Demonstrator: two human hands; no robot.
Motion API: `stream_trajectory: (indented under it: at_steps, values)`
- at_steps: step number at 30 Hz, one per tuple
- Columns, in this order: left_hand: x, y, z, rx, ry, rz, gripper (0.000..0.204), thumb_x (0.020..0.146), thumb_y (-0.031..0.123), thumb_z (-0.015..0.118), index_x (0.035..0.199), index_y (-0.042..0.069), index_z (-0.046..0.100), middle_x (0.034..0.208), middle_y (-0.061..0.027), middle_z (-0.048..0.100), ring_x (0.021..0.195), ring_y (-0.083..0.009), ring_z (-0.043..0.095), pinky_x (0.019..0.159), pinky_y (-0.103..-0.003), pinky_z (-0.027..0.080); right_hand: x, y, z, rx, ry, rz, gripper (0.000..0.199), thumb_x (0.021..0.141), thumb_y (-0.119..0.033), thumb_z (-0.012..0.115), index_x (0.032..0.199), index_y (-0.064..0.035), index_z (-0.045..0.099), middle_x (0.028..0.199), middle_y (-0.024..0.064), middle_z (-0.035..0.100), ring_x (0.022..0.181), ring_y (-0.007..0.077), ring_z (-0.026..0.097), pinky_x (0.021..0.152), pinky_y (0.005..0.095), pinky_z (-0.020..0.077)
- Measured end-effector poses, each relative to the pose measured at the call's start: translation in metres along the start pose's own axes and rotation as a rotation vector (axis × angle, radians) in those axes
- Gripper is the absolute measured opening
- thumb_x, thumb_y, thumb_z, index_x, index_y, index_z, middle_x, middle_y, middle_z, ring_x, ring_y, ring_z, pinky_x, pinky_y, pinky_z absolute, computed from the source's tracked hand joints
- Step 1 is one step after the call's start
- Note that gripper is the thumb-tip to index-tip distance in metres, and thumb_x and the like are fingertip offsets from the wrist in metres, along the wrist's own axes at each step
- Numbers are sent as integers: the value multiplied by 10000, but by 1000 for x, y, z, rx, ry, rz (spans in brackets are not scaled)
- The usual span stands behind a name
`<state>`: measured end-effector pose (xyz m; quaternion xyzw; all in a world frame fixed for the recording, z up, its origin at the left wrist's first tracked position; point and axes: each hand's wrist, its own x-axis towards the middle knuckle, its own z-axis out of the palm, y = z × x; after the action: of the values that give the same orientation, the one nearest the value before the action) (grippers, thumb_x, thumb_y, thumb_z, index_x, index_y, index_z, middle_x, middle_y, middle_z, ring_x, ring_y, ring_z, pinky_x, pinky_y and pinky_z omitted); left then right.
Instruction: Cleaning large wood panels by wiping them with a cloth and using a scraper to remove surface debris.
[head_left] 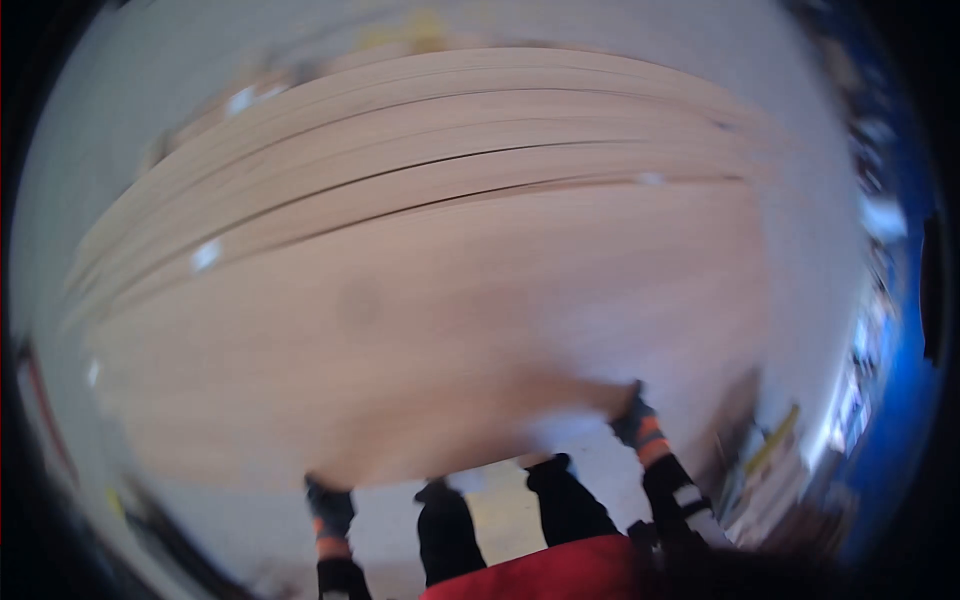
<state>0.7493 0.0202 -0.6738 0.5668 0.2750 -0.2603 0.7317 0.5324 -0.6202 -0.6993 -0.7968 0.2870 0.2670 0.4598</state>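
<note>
A large, pale wooden board (430, 290) spans the middle of the head view, blurred by motion. At its near left corner, my left hand (331, 506) in a dark glove with an orange cuff is closed on the edge. Farther right, my right hand (634, 418), gloved the same way, grips the near edge with the thumb side up. The fingers of both hands are partly hidden at the board. The near edge seems bent between the hands, with a shadow across it.
Beyond the board lie more long wooden boards (480, 105), with dark gaps between them and small white labels. Loose timber pieces (770, 490) stand at the lower right. A blue surface (905, 400) runs along the right side. My legs (447, 530) are close to the near edge.
</note>
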Motion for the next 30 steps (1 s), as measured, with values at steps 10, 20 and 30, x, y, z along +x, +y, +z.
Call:
stream_trajectory:
  at_steps: [10,20,30]
  values:
    - [64,6,-65,-641,133,-437,230,858,339,659,780,143,568,560,50,497,429,-89,415,435,-183,353,-10,-109,-5,1492,522,504,587,891,-528,607,1233,-55,538,1214,108,609,1126,246,591,971,443,490]
    - [72,3,-39,-512,421,-411,243,847,410,616,700,235,533,526,76,459,376,-85,364,424,-269,376,3,-81,12,1463,717,527,522,901,-536,590,1114,-59,584,1039,78,650,902,236,642,819,418,548]
    - [29,7,-142,-356,14,-220,280,964,309,430,1152,132,539,1126,-22,584,1028,-189,517,930,-412,389,43,-81,84,-136,353,43,343,946,-226,511,1172,31,532,1082,137,652,994,304,612,865,446,495]
